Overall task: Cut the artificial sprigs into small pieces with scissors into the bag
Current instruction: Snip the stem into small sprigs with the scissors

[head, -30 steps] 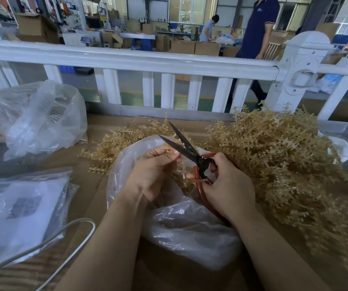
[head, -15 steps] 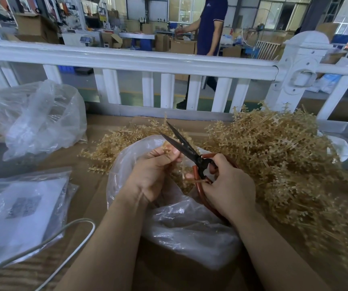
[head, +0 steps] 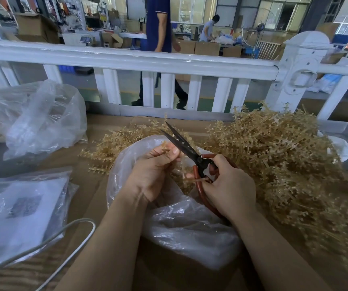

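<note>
A sprig (head: 165, 146) was pinched in the fingers of the left hand (head: 153, 171) above the open bag (head: 181, 227). The scissors (head: 186, 149), blades parted, were gripped by the right hand (head: 228, 185). Uncut sprigs (head: 280, 160) were heaped right of the bag on the counter (head: 110, 122).

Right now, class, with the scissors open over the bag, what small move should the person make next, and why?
Probably close the scissors with the right hand. The blades stand open beside the sprig that the left hand pinches above the clear bag, so a cut piece should drop into it.
</note>
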Tool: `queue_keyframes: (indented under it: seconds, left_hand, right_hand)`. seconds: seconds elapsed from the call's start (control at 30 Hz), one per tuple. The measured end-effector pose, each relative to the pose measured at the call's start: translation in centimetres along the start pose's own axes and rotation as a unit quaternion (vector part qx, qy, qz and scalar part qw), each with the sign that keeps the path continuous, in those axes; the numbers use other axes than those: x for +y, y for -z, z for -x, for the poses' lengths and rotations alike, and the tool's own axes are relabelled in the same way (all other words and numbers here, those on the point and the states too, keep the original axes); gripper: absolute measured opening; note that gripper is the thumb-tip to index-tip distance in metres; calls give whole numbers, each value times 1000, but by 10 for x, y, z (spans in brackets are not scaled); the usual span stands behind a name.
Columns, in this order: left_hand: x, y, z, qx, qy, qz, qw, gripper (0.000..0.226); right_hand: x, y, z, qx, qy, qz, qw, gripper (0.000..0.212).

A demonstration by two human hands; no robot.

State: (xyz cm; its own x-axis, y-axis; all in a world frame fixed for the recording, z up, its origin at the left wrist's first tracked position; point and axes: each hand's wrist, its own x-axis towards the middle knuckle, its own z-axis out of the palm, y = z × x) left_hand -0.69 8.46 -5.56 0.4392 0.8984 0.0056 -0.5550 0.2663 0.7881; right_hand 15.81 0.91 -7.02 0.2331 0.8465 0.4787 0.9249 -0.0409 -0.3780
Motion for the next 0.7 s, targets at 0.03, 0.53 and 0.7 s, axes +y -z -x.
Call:
queue_keyframes:
  seconds: [0.03, 0.53, 0.7]
  left_hand:
    - [0, 1, 0, -2, -3, -1, 1000, 9]
    - [1, 4, -1, 0, -30, -80, 996, 20]
    - [2, 3, 1, -15, -37, -85, 996, 22]
  right_hand:
    - [0, 0, 0, 0, -2, 2, 1000, 36]
    - [-4, 2, 0, 33, 5, 30, 999, 44]
    - [-3, 0, 1, 16, -6, 22, 1000, 44]
